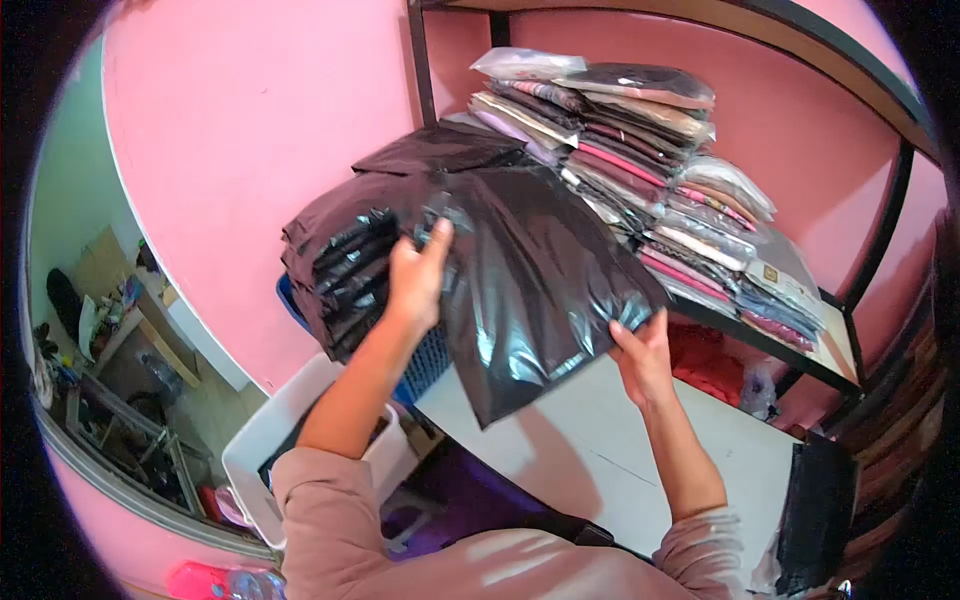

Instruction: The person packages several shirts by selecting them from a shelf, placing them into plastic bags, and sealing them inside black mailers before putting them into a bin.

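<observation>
A shiny black plastic bag (530,270) hangs tilted between my hands above a white table. My left hand (420,270) pinches its left side near the upper edge, thumb pointing up. My right hand (643,355) grips its lower right corner between thumb and fingers. Close behind my left hand, a thick stack of folded black bags (345,250) rises above a blue basket (428,362), which shows only in part.
The white table (620,460) lies below the bag. Behind it, a black-framed shelf (790,348) bears piles of clear-wrapped folded garments (660,170). A white bin (245,455) stands at lower left. Red fabric (705,362) lies under the shelf.
</observation>
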A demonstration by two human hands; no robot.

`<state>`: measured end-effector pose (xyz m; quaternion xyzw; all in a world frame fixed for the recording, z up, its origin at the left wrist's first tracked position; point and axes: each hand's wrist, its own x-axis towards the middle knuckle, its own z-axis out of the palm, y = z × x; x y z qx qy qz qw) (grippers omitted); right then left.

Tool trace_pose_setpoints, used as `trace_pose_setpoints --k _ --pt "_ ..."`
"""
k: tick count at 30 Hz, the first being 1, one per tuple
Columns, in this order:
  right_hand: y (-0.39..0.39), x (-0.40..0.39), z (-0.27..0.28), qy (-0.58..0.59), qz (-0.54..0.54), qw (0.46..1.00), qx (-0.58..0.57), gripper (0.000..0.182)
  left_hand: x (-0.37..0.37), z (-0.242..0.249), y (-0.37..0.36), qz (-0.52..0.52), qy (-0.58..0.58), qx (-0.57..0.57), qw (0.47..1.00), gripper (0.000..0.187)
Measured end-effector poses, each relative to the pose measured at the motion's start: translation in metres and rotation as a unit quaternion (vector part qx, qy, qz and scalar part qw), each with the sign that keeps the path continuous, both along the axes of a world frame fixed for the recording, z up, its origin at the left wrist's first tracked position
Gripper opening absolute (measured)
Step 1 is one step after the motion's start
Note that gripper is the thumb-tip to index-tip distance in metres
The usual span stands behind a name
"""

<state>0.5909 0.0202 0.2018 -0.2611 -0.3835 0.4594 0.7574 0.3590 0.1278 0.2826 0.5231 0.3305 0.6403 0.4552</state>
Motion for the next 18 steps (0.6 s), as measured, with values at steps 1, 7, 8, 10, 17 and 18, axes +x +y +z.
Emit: trace_pose_setpoints --k 1,7,8,10,17,18 --pt "0.018 -0.016 0.014 -0.004 0.008 1.0 0.016 0.062 -0.019 0.015 0.011 -0.004 -0.038 0.027 0.999 0.025" --pt "0.132 -0.099 0.086 -0.022 0.026 0.994 0.107 0.07 -0.122 0.08 0.083 0.019 -0.087 0.052 0.995 0.025" --pt "0.151 -0.112 0.097 -0.026 0.008 0.995 0.097 0.076 -0.139 0.09 0.098 0.043 -0.091 0.014 0.995 0.027" --pt "0.181 -0.136 0.123 -0.039 -0.011 0.994 0.101 0.087 -0.169 0.109 0.122 0.063 -0.081 0.021 0.995 0.029" --pt "0.281 -0.208 0.134 -0.158 -0.201 0.966 -0.043 0.099 -0.254 0.081 0.254 0.123 -0.083 -0.119 0.982 0.04" --pt "0.298 -0.213 0.115 -0.208 -0.237 0.943 -0.1 0.103 -0.263 0.063 0.268 0.133 -0.047 -0.196 0.97 0.043"
